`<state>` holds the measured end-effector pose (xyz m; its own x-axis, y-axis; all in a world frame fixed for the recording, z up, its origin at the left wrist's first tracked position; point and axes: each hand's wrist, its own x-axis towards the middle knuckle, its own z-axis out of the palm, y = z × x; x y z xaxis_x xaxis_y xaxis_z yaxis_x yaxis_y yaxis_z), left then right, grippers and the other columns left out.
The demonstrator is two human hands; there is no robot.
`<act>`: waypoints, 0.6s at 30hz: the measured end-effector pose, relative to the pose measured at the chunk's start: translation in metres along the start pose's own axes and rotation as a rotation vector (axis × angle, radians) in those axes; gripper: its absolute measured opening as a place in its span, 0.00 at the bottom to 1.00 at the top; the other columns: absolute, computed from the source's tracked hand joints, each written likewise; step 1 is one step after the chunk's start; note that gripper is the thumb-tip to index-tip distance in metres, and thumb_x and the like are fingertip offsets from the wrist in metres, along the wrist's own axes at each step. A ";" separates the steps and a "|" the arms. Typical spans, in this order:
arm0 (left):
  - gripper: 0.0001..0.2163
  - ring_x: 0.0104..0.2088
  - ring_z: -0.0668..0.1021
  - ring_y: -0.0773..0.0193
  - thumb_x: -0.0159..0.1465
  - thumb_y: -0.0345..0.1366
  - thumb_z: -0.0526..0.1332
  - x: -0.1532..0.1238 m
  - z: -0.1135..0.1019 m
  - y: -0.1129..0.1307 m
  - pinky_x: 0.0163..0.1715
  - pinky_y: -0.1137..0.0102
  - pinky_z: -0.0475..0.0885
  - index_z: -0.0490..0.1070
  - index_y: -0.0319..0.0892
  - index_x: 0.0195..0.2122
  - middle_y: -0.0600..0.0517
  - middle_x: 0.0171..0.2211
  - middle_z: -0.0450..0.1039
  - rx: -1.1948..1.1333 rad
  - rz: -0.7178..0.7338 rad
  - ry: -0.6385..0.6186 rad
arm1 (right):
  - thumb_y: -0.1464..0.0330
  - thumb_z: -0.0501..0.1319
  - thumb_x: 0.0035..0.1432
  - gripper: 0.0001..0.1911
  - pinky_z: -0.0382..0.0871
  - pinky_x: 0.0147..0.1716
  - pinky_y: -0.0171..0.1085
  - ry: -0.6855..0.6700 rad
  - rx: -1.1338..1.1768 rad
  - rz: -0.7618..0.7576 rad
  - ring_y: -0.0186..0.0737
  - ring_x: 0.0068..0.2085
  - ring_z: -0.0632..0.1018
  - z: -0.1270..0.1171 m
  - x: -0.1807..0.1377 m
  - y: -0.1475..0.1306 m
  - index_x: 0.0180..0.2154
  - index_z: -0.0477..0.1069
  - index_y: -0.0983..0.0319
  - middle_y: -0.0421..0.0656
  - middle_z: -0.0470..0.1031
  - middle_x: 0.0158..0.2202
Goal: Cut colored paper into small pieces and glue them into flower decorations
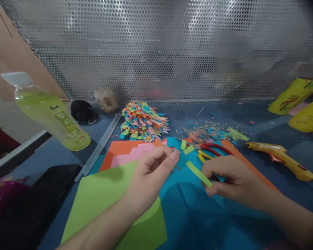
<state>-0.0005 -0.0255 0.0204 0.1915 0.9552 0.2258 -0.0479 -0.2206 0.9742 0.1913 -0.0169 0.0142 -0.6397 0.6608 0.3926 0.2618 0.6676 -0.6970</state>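
Observation:
My right hand (229,177) pinches a narrow light-green paper strip (198,173) between thumb and fingers. My left hand (152,170) is closed, thumb tip against the curled index finger; whatever it holds, if anything, is hidden. Two short green paper pieces (189,149) lie just beyond the hands on a blue paper sheet (182,208). Next to them rest red-handled cutters (219,148) and a yellow-handled tool (201,158), partly covered by my right hand. A large green sheet (101,198) lies under my left forearm, over pink paper (127,157) and orange paper (112,149).
A yellow glue gun (284,158) lies at right. Behind stand a heap of colourful fringed paper flowers (141,119) and scattered paper scraps (211,132). At left are a drink bottle (52,114), clear sticks (100,146) and a dark tray (39,198). A perforated metal panel (146,45) closes the back.

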 end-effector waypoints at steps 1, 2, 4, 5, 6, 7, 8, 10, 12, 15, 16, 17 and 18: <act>0.14 0.22 0.61 0.71 0.61 0.37 0.58 0.000 0.000 0.000 0.21 0.75 0.58 0.62 0.41 0.19 0.57 0.19 0.59 0.002 0.005 -0.006 | 0.50 0.54 0.59 0.26 0.58 0.18 0.28 -0.001 0.010 -0.006 0.27 0.18 0.66 0.000 0.000 0.000 0.19 0.63 0.62 0.36 0.67 0.15; 0.14 0.22 0.61 0.71 0.61 0.37 0.58 0.000 0.000 0.000 0.21 0.75 0.58 0.62 0.41 0.19 0.57 0.19 0.58 0.001 0.011 -0.015 | 0.51 0.54 0.60 0.26 0.59 0.18 0.27 -0.007 0.021 -0.003 0.27 0.17 0.67 0.000 0.000 0.000 0.19 0.63 0.62 0.37 0.67 0.15; 0.14 0.23 0.62 0.71 0.62 0.36 0.57 0.000 0.001 -0.001 0.22 0.76 0.59 0.63 0.41 0.19 0.57 0.19 0.58 -0.004 0.020 -0.032 | 0.52 0.53 0.61 0.26 0.60 0.18 0.27 -0.018 0.040 0.012 0.27 0.17 0.69 -0.001 0.001 -0.001 0.19 0.63 0.62 0.37 0.68 0.15; 0.13 0.23 0.62 0.72 0.62 0.36 0.57 0.000 0.001 -0.001 0.22 0.76 0.59 0.63 0.41 0.20 0.57 0.19 0.58 -0.005 0.023 -0.039 | 0.52 0.52 0.62 0.26 0.60 0.17 0.27 -0.021 0.047 0.020 0.27 0.17 0.70 -0.001 0.001 0.000 0.19 0.63 0.62 0.38 0.69 0.15; 0.13 0.23 0.61 0.72 0.62 0.36 0.57 0.000 0.001 -0.001 0.22 0.76 0.59 0.62 0.41 0.20 0.57 0.20 0.58 -0.004 0.025 -0.048 | 0.52 0.51 0.63 0.26 0.60 0.17 0.27 -0.023 0.053 0.029 0.28 0.17 0.70 -0.002 0.001 0.000 0.19 0.64 0.62 0.38 0.69 0.14; 0.13 0.23 0.61 0.71 0.62 0.36 0.57 -0.001 0.001 -0.001 0.21 0.76 0.58 0.62 0.41 0.20 0.57 0.20 0.58 0.001 0.029 -0.055 | 0.51 0.50 0.63 0.27 0.60 0.17 0.27 -0.020 0.061 0.034 0.28 0.17 0.70 -0.002 0.001 0.000 0.20 0.64 0.62 0.38 0.69 0.14; 0.13 0.23 0.61 0.71 0.62 0.37 0.57 -0.001 0.001 -0.001 0.21 0.75 0.58 0.62 0.41 0.20 0.57 0.20 0.57 0.010 0.031 -0.063 | 0.51 0.49 0.63 0.28 0.60 0.17 0.27 -0.016 0.070 0.039 0.28 0.17 0.70 -0.001 0.001 0.000 0.20 0.64 0.62 0.39 0.69 0.14; 0.14 0.22 0.60 0.71 0.62 0.38 0.57 -0.003 0.001 -0.001 0.21 0.75 0.57 0.61 0.41 0.21 0.57 0.20 0.56 0.034 0.036 -0.081 | 0.48 0.50 0.61 0.29 0.59 0.17 0.27 -0.001 0.096 0.044 0.28 0.17 0.69 -0.001 0.000 0.001 0.19 0.64 0.62 0.38 0.68 0.14; 0.14 0.22 0.60 0.71 0.63 0.38 0.57 -0.004 0.001 -0.001 0.21 0.74 0.57 0.61 0.41 0.21 0.57 0.20 0.56 0.056 0.044 -0.089 | 0.46 0.51 0.58 0.30 0.59 0.17 0.27 0.025 0.117 0.034 0.27 0.17 0.67 -0.001 0.000 0.000 0.18 0.64 0.63 0.38 0.67 0.14; 0.14 0.22 0.60 0.71 0.63 0.38 0.57 -0.004 0.002 0.000 0.21 0.74 0.56 0.61 0.41 0.21 0.57 0.20 0.56 0.081 0.055 -0.083 | 0.45 0.54 0.56 0.29 0.58 0.17 0.27 0.041 0.127 0.029 0.26 0.17 0.66 -0.001 0.000 -0.001 0.18 0.63 0.63 0.36 0.66 0.14; 0.14 0.22 0.60 0.71 0.63 0.38 0.56 -0.004 0.002 0.000 0.21 0.74 0.56 0.61 0.41 0.21 0.57 0.20 0.56 0.090 0.058 -0.083 | 0.46 0.54 0.56 0.29 0.58 0.17 0.27 0.034 0.130 0.037 0.26 0.17 0.66 -0.001 0.000 -0.001 0.18 0.63 0.63 0.36 0.66 0.14; 0.14 0.22 0.60 0.71 0.63 0.38 0.56 -0.004 0.002 -0.001 0.21 0.74 0.56 0.61 0.41 0.21 0.57 0.20 0.56 0.097 0.066 -0.084 | 0.46 0.54 0.56 0.29 0.58 0.17 0.27 0.026 0.134 0.046 0.26 0.17 0.66 -0.002 0.000 -0.002 0.18 0.63 0.63 0.36 0.66 0.14; 0.14 0.23 0.61 0.72 0.63 0.37 0.56 -0.004 0.002 -0.001 0.21 0.74 0.56 0.61 0.41 0.21 0.57 0.20 0.56 0.105 0.077 -0.088 | 0.46 0.53 0.56 0.29 0.58 0.17 0.27 0.020 0.135 0.051 0.26 0.17 0.66 -0.002 0.000 -0.002 0.18 0.63 0.62 0.36 0.66 0.14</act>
<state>0.0009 -0.0295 0.0187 0.2766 0.9147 0.2946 0.0366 -0.3164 0.9479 0.1922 -0.0173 0.0165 -0.6135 0.7000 0.3656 0.1932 0.5819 -0.7900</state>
